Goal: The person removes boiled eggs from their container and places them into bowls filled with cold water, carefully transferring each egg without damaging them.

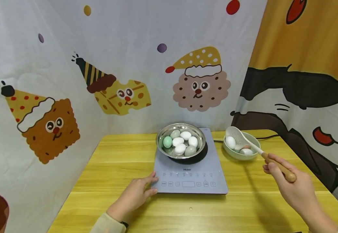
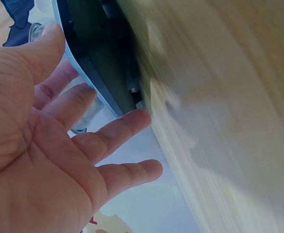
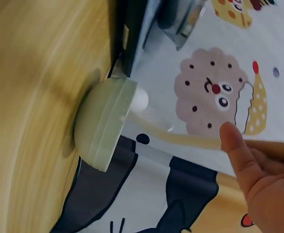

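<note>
My right hand (image 1: pixel 294 184) grips the wooden handle of a white ladle (image 1: pixel 257 149), whose head looks perforated. The ladle's head is at a pale green bowl (image 1: pixel 240 156), which holds several eggs, white, greenish and one brownish. My left hand (image 1: pixel 135 195) touches the front left edge of a grey induction cooker (image 1: pixel 186 179), its fingers extended in the left wrist view. On the cooker stands a steel basin (image 1: pixel 159 142) with several white and green eggs (image 1: pixel 180 149) in it. From the right wrist view, the bowl (image 3: pixel 103 126) hides most of its contents.
A yellow wood-grain table (image 1: pixel 119 155) carries everything. A black cable (image 1: pixel 268 137) runs behind the bowl to the right. Cartoon-printed cloth (image 1: pixel 145 29) hangs at the back and both sides.
</note>
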The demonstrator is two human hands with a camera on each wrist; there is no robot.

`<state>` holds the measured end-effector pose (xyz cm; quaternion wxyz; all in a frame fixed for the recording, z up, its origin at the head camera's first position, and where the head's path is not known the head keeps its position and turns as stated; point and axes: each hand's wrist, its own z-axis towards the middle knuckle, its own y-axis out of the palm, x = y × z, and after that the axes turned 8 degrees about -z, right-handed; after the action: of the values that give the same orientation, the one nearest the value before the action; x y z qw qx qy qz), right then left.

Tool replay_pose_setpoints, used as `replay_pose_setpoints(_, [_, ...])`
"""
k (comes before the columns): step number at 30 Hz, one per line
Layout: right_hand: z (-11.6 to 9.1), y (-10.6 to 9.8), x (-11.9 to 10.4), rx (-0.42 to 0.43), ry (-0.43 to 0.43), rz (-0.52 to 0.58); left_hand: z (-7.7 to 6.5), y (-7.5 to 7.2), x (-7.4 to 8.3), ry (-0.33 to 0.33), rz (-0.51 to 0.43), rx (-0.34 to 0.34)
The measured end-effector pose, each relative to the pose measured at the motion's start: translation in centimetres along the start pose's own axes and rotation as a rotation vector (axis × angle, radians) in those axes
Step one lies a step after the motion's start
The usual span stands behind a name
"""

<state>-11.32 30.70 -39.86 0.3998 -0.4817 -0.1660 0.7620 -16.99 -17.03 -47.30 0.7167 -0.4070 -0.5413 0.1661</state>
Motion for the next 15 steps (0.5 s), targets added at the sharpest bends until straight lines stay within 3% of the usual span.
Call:
replay_pose_setpoints(4, [-0.3,1.1,0.1,0.098,-0.302,-0.134,0.1,-0.1,0.1,0.013,-0.02,0.003])
replay_pose_setpoints(7, [-0.3,1.5,0.4,0.15,-0.471,-0.196,0.1,-0.1,0.1,0.018,-0.026,0.002])
replay_pose_setpoints(11, [-0.2,1.6,0.5,0.176,-0.58,-0.226,0.0,-0.1,0.0,0.021,-0.021,0.001])
replay_pose_setpoints(15, [0.1,1.4,-0.1,0.279,-0.635,-0.213,-0.1,-0.1,-0.1,0.018,-0.021,0.002])
